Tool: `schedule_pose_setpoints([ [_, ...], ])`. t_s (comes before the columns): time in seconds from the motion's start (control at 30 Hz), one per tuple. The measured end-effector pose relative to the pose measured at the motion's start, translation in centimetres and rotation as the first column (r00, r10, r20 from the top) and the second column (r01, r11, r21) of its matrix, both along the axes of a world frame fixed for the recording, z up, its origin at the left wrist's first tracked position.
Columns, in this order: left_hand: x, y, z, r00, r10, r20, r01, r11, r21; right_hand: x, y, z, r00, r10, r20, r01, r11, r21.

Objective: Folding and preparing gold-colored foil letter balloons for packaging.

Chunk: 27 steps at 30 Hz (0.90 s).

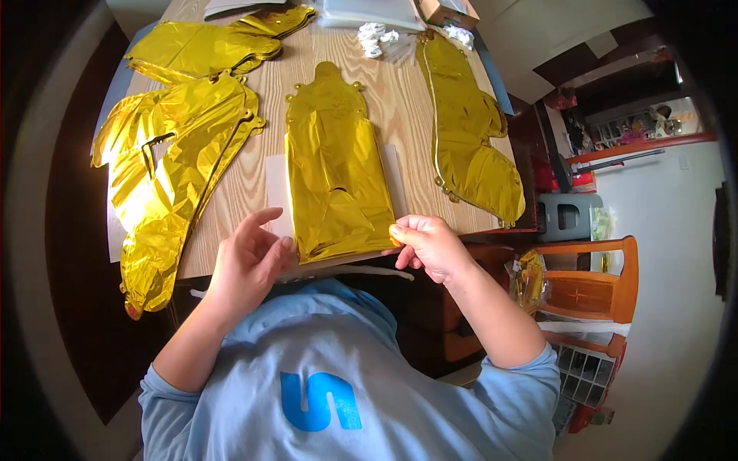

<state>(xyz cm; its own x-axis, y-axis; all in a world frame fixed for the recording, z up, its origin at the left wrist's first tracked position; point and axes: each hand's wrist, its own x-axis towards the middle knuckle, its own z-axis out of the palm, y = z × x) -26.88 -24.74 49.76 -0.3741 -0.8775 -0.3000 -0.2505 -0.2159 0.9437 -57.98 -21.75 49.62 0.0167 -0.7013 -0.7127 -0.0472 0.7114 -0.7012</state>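
A gold foil balloon, flat and folded into a long panel, lies in front of me on a white sheet at the table's near edge. My right hand pinches the folded balloon's lower right corner between thumb and fingers. Beside its lower left corner, my left hand hovers with fingers apart and nothing in them. To the left lies another flat gold foil balloon with a slit-like gap, its lower tip hanging over the table edge. A further gold foil balloon lies flat on the right.
More gold foil lies at the far left of the wooden table. Crumpled white pieces, clear plastic sheets and a cardboard box sit at the back. On the right stand a wooden chair and a grey stool.
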Motion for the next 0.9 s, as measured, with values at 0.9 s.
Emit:
schedule_pose_setpoints([
  [0.9,-2.2,-2.0,0.7,0.998,0.063,0.015,-0.064,0.982,0.18,0.4,-0.9,0.0,0.997,-0.035,-0.063,0.03,0.996,-0.079],
])
